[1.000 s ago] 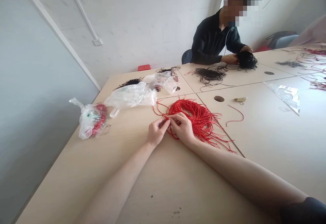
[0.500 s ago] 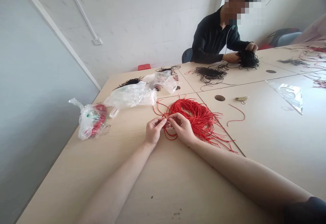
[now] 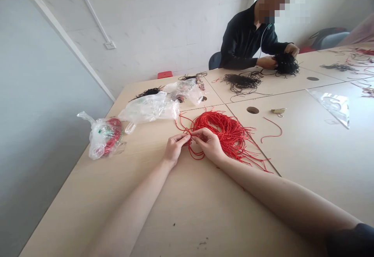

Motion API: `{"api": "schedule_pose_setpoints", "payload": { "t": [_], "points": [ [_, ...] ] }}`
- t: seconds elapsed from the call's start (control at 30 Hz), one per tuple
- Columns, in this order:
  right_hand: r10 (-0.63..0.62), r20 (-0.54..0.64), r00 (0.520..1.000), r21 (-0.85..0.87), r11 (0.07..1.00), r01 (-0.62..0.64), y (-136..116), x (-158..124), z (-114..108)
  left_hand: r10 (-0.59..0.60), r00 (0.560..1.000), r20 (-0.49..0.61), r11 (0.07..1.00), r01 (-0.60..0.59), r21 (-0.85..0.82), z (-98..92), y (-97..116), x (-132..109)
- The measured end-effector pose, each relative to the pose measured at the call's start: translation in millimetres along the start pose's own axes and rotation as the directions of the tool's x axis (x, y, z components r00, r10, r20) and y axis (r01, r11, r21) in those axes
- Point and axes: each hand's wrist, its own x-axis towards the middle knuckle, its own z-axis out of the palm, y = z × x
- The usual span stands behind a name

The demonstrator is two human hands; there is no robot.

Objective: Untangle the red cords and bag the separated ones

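Note:
A heap of red cords lies on the light wooden table. My left hand and my right hand meet at the heap's near left edge. The fingertips of both hands pinch one red cord between them. A loop of that cord hangs below my right hand. My forearms rest low over the table.
A clear bag with red cord lies at the left, more clear bags behind it. A loose red cord and a small metal piece lie right. A person in black handles black cords across the table.
My hands have stayed at the heap's edge, working the pinched cord; a loop has formed below my right hand. The view has shifted slightly.

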Motion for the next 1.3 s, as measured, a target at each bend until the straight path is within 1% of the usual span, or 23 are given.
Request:
{"api": "schedule_pose_setpoints", "payload": {
  "t": [0.1,0.3,0.4,0.53,0.67,0.77,0.9,0.97,1.1,1.2,1.3],
  "points": [
    [0.021,-0.009,1.000,-0.016,1.000,-0.021,1.4,0.5,0.4,-0.006,1.000,0.013,1.000,0.006,0.018,-1.4,1.0,1.2],
    [0.043,-0.032,0.999,-0.027,0.999,-0.044,1.5,-0.9,0.5,0.021,0.999,-0.025,0.999,-0.019,0.050,0.0,0.8,0.4],
    [0.082,-0.016,0.997,0.020,0.996,-0.081,1.4,-1.4,0.9,0.036,0.999,-0.037,0.998,-0.034,0.060,0.5,-0.6,0.5],
    [0.101,0.018,0.995,0.070,0.992,-0.102,1.2,-1.4,1.5,0.107,0.993,-0.057,0.988,-0.099,0.120,0.5,-3.4,0.3],
    [0.057,0.009,0.998,0.024,0.998,-0.058,1.1,-0.6,0.9,0.205,0.977,-0.067,0.954,-0.184,0.237,0.0,-5.4,-0.4],
    [0.034,0.009,0.999,-0.011,0.999,-0.034,1.7,-0.2,0.3,0.273,0.960,-0.064,0.922,-0.242,0.303,0.6,-5.5,-1.1],
    [0.042,0.006,0.999,-0.030,0.999,-0.041,1.2,-0.6,0.9,0.355,0.934,-0.033,0.866,-0.315,0.389,2.6,-3.0,-3.5],
    [0.053,-0.001,0.999,-0.040,0.998,-0.053,-0.2,-1.2,1.4,0.398,0.917,-0.005,0.822,-0.354,0.446,3.5,-0.8,-5.2],
    [0.082,-0.010,0.997,-0.085,0.993,-0.083,-3.4,-2.4,1.7,0.477,0.875,0.086,0.717,-0.444,0.538,4.2,2.5,-7.4],
    [0.068,-0.007,0.998,-0.126,0.990,-0.068,-4.7,-3.2,1.3,0.521,0.842,0.137,0.652,-0.497,0.572,3.4,2.5,-7.3],
    [0.048,-0.009,0.999,-0.140,0.989,-0.048,-5.5,-3.8,0.9,0.562,0.811,0.165,0.598,-0.536,0.596,1.9,1.3,-6.6]
  ]
}}
